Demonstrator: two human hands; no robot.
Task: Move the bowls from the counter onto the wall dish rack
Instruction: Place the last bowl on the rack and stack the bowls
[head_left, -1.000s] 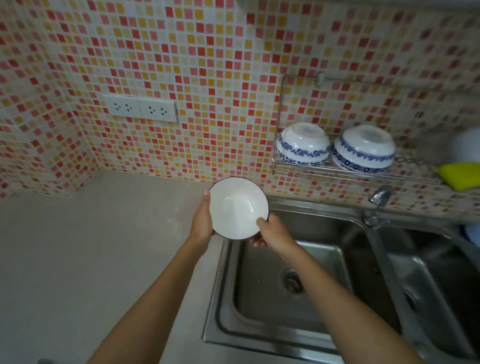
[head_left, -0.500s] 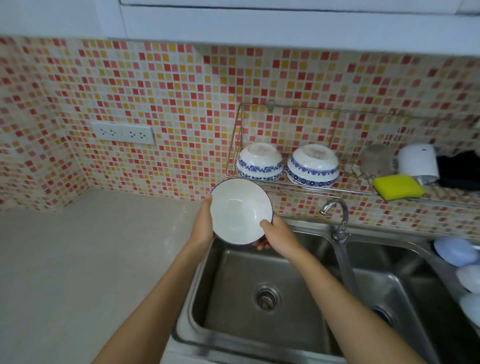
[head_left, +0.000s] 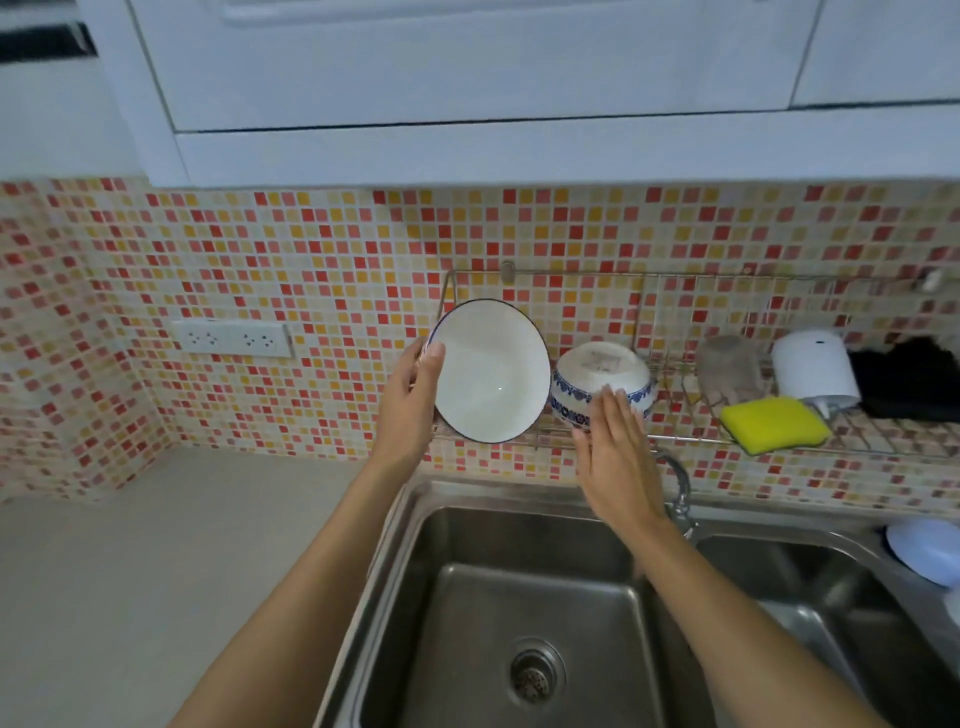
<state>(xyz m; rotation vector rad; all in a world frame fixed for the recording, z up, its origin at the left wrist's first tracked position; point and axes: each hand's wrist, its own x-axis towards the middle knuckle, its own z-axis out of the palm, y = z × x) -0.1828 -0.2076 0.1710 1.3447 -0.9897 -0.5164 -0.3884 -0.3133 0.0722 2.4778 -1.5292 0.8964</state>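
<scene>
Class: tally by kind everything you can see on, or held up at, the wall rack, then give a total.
Bowls: 2 (white bowl in the left hand; upturned blue-patterned bowl)
Sponges: 1 (yellow sponge)
Containers: 1 (white container)
Cloth-like things: 2 (grey cloth; black cloth)
Total: 6

Left end of the wall dish rack (head_left: 675, 441) behind the white bowl (head_left: 491, 371), right end cut off

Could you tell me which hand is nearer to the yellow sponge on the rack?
Right hand, open beside the upturned bowl, is nearer the yellow sponge; left hand is farther.
</scene>
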